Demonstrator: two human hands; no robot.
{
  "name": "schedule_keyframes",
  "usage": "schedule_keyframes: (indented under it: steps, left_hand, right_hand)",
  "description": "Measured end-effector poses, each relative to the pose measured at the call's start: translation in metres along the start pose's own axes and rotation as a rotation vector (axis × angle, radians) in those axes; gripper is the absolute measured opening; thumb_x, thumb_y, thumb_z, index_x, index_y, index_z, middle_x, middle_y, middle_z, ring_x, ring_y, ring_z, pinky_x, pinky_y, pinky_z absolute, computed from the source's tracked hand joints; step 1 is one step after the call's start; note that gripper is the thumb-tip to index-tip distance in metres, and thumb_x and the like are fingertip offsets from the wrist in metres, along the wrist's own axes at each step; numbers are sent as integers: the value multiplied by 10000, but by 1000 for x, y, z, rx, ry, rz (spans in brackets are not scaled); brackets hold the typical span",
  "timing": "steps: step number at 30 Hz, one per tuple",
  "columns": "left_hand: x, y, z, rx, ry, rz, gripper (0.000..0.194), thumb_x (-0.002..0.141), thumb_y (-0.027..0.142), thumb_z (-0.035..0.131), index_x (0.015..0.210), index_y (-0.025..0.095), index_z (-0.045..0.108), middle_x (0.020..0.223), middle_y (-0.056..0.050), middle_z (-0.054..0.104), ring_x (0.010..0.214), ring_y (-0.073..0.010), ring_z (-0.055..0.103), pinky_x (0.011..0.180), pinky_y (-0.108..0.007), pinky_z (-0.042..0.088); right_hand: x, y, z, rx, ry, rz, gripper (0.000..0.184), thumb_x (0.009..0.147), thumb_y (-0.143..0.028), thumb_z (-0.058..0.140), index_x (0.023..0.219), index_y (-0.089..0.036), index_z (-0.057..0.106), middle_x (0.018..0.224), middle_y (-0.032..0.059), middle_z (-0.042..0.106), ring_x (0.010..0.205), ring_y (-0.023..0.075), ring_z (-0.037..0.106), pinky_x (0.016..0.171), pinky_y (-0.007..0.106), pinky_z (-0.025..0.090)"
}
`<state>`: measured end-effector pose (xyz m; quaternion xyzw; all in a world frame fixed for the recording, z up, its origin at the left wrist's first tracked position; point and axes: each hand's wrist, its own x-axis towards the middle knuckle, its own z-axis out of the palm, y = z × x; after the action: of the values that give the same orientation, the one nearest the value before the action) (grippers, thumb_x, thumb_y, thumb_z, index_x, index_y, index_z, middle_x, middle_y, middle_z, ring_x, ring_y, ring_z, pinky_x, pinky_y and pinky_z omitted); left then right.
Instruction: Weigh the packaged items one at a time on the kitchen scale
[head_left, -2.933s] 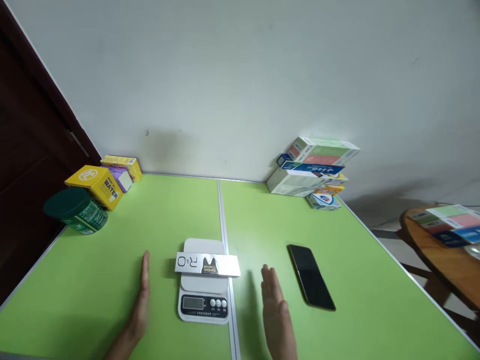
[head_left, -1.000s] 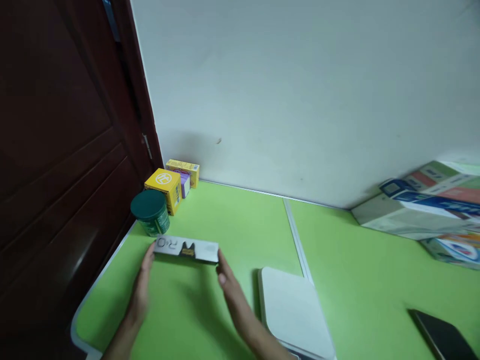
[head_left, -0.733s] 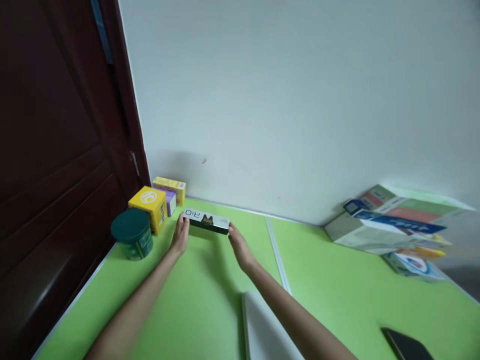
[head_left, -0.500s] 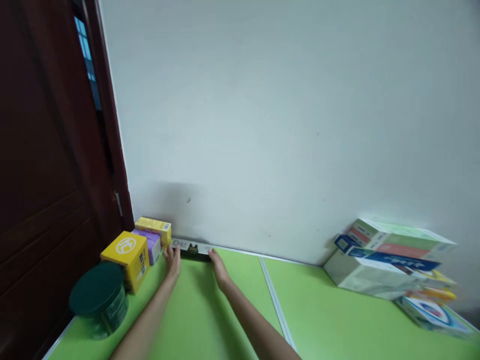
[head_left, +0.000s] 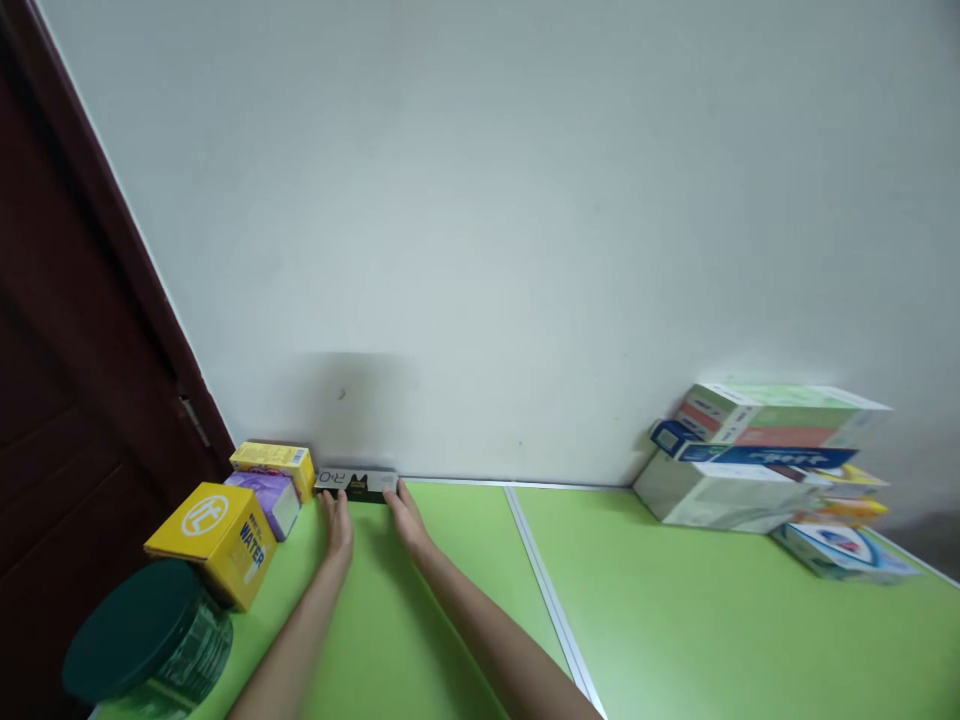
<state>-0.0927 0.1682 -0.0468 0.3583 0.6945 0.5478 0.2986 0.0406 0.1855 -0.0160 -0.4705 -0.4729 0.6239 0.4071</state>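
A slim black-and-white box [head_left: 375, 484] lies flat on the green tabletop against the wall, its lettering upside down to me. Its left end is close to the yellow carton at the back. My left hand [head_left: 337, 528] is at the box's front left, fingertips on its edge. At the right end, my right hand [head_left: 406, 518] grips the box, thumb on the near side and fingers around the corner. The box is held between the two hands. Left of my left hand stand a yellow carton [head_left: 274, 459], a purple-and-white box [head_left: 267, 497] and a yellow cube-shaped box marked WATER [head_left: 217, 540].
A green lidded tub [head_left: 150, 640] stands at the near left, by the dark door [head_left: 75, 400]. On the right are stacked boxes [head_left: 735, 500], a yellow-orange packet [head_left: 844, 508] and a white-and-blue box [head_left: 844, 550]. A white strip [head_left: 544, 580] crosses the green tabletop [head_left: 697, 620].
My view has turned and tilted slightly. The black-and-white box now sits closer to the wall and beside the yellow carton, with both hands still at it.
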Motion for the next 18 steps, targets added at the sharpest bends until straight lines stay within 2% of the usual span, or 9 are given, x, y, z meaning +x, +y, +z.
schedule_keyframes:
  steps: [3,5,8,10,12,14,16,18]
  left_hand:
    - [-13,12,-4,-20,59,-27,417,895,356,579,1271,185,519,1321,-103,524,1152,-274,549,935,-500,471]
    - [-31,21,-2,-37,-9,-30,431,930,364,510,1326,198,478,1436,-115,437,1290,-289,449,1034,-513,394]
    - [-73,40,8,-65,-252,-36,430,970,372,377,1352,204,479,1530,-99,349,1412,-229,311,1133,-396,301]
    - [-105,57,21,-60,-471,-62,439,934,435,433,1290,214,564,1506,-86,402,1379,-249,376,1140,-393,291]
    - [-138,77,41,-58,-709,-70,462,871,509,523,1217,225,636,1453,-93,476,1314,-294,464,1136,-456,287]
    - [-169,100,69,-73,-890,-32,488,842,557,540,1171,222,672,1390,-112,543,1274,-315,506,1119,-499,303]
    - [-197,126,105,-107,-957,37,498,841,570,530,1154,214,684,1350,-125,577,1263,-318,518,1099,-512,329]
    - [-218,153,149,-134,-954,99,501,857,564,505,1174,214,673,1366,-118,563,1286,-310,496,1110,-510,308]
  right_hand:
    - [-14,-11,-12,-7,-28,11,770,801,-642,513,1433,-220,390,1577,48,252,1475,308,86,1185,496,56]
    - [-34,-18,-32,-8,-71,22,704,837,-622,482,1412,-221,426,1565,57,286,1465,306,153,1173,511,122]
    - [-81,-30,-80,-15,-209,68,620,738,-566,669,1239,-205,620,1361,96,577,1299,317,479,1093,502,334]
    - [-119,-37,-122,-30,-287,111,564,586,-461,829,1059,-172,725,1095,109,730,1070,317,650,1007,503,432]
    - [-154,-44,-169,-42,-276,115,530,510,-401,880,961,-150,757,953,109,763,955,303,691,982,500,447]
    - [-181,-50,-217,-40,-174,64,535,527,-443,862,960,-148,754,956,114,762,975,295,684,993,483,429]
    - [-196,-58,-269,-19,-24,-17,579,570,-529,811,1005,-154,734,1014,130,750,1023,297,667,989,475,421]
    - [-198,-70,-321,17,143,-105,622,609,-614,743,1031,-157,715,1081,154,728,1078,312,644,988,479,410]
